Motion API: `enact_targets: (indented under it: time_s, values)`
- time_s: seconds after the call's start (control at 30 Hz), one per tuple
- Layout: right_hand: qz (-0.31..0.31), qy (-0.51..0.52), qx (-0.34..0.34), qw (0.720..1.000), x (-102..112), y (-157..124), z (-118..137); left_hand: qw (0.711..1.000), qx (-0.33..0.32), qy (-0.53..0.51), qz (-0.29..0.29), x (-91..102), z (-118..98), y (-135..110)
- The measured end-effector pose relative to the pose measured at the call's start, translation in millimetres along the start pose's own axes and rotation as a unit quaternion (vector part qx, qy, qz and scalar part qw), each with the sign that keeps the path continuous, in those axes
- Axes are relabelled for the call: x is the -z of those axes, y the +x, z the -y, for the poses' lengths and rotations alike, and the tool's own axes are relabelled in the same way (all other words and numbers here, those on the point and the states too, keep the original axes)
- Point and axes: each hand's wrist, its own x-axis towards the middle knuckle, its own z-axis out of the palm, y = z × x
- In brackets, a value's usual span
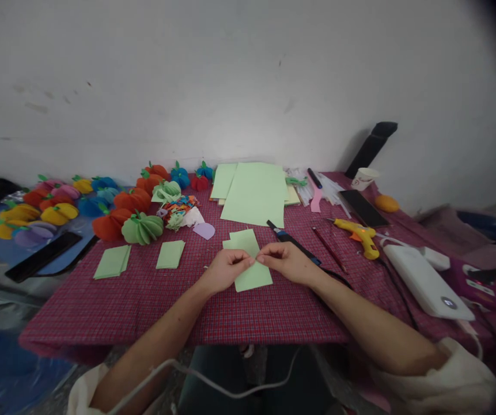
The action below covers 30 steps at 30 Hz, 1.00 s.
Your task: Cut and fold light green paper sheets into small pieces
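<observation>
My left hand (225, 270) and my right hand (290, 263) meet at the middle of the table, thumbs and forefingers pinched on pale green paper (253, 280). The paper looks like a few overlapping rectangular pieces; the fingertips hide where they join. Just right of my right hand lies a dark cutter-like tool (293, 240), partly covered by the hand. Left of my hands are a small stack of green paper (170, 254) and another green stack (112, 261). A lilac paper piece (204, 230) rests beyond my left hand.
Colourful paper pumpkins, one light green (142, 228), crowd the back left near paper scraps (181, 210). Large green sheets (254, 196) lie at the back. To the right are a pencil (329, 249), yellow glue gun (359, 235), black phone-like slab (363, 208), paper cup (365, 177) and white power bank (427, 282).
</observation>
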Motion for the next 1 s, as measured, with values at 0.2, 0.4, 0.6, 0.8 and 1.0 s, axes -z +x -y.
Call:
enact_targets:
  time_s: [0.2,0.4,0.6,0.8,1.0]
  values:
    - [-0.011,-0.040,0.004,0.999,7,1,-4,1.000,-0.007,0.018,0.013,2.2,0,0]
    - [-0.028,-0.013,-0.025,0.999,33,0,-2,0.999,-0.025,0.024,-0.021,17.1,-2,-1]
    - [0.013,-0.019,-0.027,0.999,29,0,-2,0.996,-0.037,0.037,-0.078,13.6,-4,-2]
    - [0.023,-0.063,-0.010,0.998,13,0,-4,0.995,-0.026,0.096,0.009,-1.9,-4,-2]
    - [0.033,-0.067,0.009,0.997,8,0,-2,0.993,-0.043,0.113,0.008,-1.2,-5,-3]
